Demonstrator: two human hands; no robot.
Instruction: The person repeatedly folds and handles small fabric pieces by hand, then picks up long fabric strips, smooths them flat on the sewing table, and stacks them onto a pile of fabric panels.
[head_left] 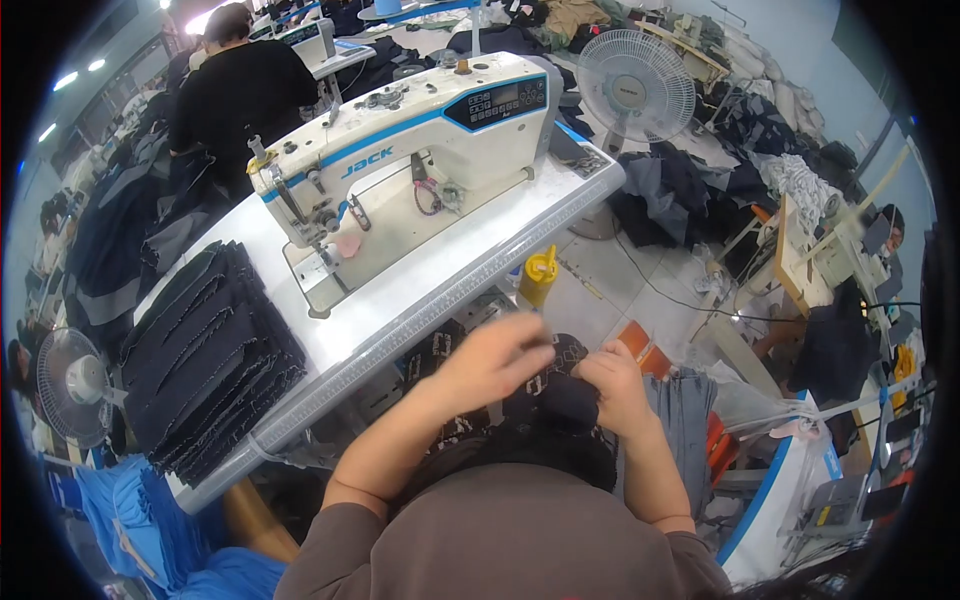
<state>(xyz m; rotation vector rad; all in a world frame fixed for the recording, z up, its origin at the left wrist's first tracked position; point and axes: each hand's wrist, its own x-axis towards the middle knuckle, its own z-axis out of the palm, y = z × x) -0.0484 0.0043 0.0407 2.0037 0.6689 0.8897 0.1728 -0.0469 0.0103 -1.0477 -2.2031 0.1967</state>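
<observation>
Dark cloth piece: we had this fabric [570,402] over the lap, below the tabletop's front edge and well apart from the machine's needle end; we could not make out its full outline against the dark clothing under it.
White tabletop: we saw the tabletop [355,335] slanting across in front of us, its long edge between the lap and the sewing machine.
Sewing machine: we had the sewing machine [400,135] standing upright on it, with no dark panel under its needle end.
Stacked panels: we had a pile of dark panels [210,360] at the left end, their frayed edges lying roughly one way; we judged it best to keep the piece in that same alignment.
Right hand: we had the right hand [612,385] grasping the cloth, fingers curled over its edge; we reckoned a light, steady pinch served best, firm enough to keep the edge from slipping but loose enough not to stretch it.
Left hand: we had the left hand [495,362] just beside it, fingers bent and blurred; we could not tell whether it held anything. Good handling, we thought, called for flattening the fold between both hands.
Yellow container: we saw it [540,277] beyond the hands, past the tabletop's edge.
Pink scrap: we noticed it [347,244] beside the needle end.
</observation>
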